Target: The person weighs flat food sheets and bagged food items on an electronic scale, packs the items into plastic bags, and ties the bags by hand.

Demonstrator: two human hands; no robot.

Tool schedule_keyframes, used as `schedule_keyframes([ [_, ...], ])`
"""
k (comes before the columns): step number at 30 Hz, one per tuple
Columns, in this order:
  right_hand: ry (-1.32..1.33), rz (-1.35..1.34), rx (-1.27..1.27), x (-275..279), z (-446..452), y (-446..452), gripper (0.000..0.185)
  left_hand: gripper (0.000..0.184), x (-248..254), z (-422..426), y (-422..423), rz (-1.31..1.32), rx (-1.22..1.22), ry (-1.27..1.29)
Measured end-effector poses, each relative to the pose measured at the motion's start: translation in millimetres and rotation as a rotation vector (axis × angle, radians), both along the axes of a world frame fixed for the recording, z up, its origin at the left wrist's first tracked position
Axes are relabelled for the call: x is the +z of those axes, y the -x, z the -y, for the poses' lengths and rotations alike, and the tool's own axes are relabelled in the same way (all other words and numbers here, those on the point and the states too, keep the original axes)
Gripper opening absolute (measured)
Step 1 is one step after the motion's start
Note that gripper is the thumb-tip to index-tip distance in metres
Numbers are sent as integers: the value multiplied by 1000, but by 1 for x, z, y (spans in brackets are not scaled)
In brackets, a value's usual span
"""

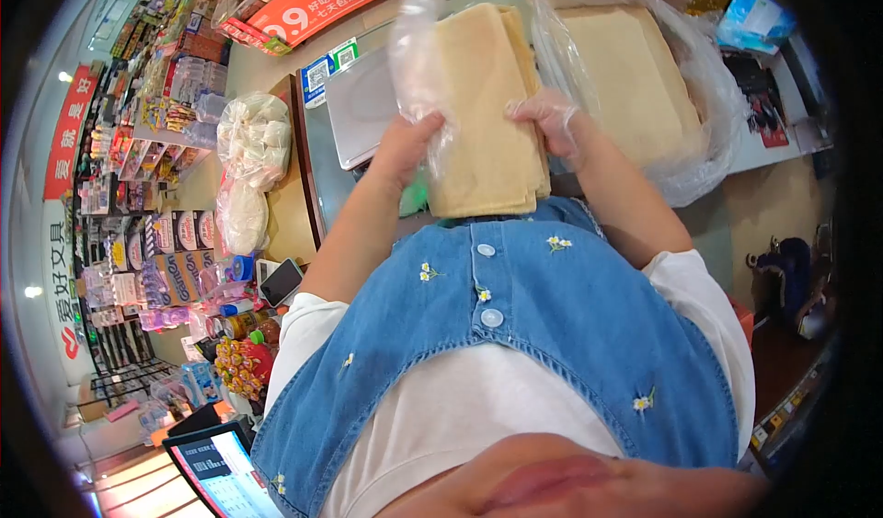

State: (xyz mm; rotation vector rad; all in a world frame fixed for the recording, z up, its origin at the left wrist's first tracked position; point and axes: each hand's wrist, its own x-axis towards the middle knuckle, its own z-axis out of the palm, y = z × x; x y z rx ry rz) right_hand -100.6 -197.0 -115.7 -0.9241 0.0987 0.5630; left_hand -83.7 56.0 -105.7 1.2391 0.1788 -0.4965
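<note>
A stack of thin, pale yellow sheets (483, 113) is held up in front of my chest. My left hand (414, 145) grips its left edge, together with a clear plastic bag (418, 49) that runs up along that side. On the right edge, my right hand (552, 122), in a clear plastic glove, pinches the stack between thumb and fingers. To the right, a second pile of yellow sheets (630, 86) lies in a large open clear bag (713, 150). A flat silver tray-like surface (359, 104) is just left of my left hand.
White plastic bags (253, 141) lie on the counter to the left, near a phone (281, 282). QR code cards (317, 81) stand behind the silver surface. A red sign (322, 7) is at the back. A screen (221, 472) sits at lower left, and stocked shelves line the left side.
</note>
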Motion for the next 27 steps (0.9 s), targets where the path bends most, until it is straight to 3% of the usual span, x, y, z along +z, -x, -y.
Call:
schedule_keyframes([
  [1, 169, 120, 2, 5, -7, -1, 46, 41, 4, 7, 4, 203, -1, -204],
  [3, 529, 386, 92, 18, -11, -5, 45, 41, 9, 8, 5, 276, 37, -272],
  [4, 532, 394, 102, 26, -17, -6, 45, 41, 11, 8, 5, 340, 64, -350],
  [6, 1056, 669, 48, 49, -47, 7, 53, 40, 8, 14, 2, 465, 139, -379],
  [7, 1303, 1000, 17, 61, -60, 18, 64, 38, 7, 17, 1, 593, 201, -411],
  [10, 1269, 921, -187, 78, -78, 39, 68, 37, 24, 23, -3, 721, 207, -475],
  [12, 1285, 1084, -253, 62, -60, 26, 57, 37, 51, 26, 9, 702, 184, -386],
  [14, 479, 398, -212, 63, -35, 21, 46, 38, 65, 27, 16, 689, 160, -296],
  [15, 478, 403, -211, 59, -21, 15, 46, 38, 67, 27, 18, 756, 96, -343],
  [17, 118, 107, -173, 47, 7, 6, 40, 38, 74, 27, 18, 822, 31, -396],
  [18, 116, 110, -173, 33, 19, 4, 40, 37, 80, 27, 15, 856, -21, -542],
  [20, -285, 47, -130, 4, 35, 1, 44, 36, 94, 27, 7, 885, -73, -688],
  [21, -284, 45, -130, 7, 34, 6, 44, 39, 102, 22, -2, 615, -20, -314],
  [22, -368, 31, -282, 13, 32, 16, 46, 41, 108, 13, -13, 332, 33, 53],
  [23, -451, 13, -436, 17, 32, 23, 49, 52, 84, -11, -33, 202, -127, 606],
  [27, -640, 125, -265, 21, 62, 31, 52, 54, 43, -61, -68, 133, 51, 458],
])
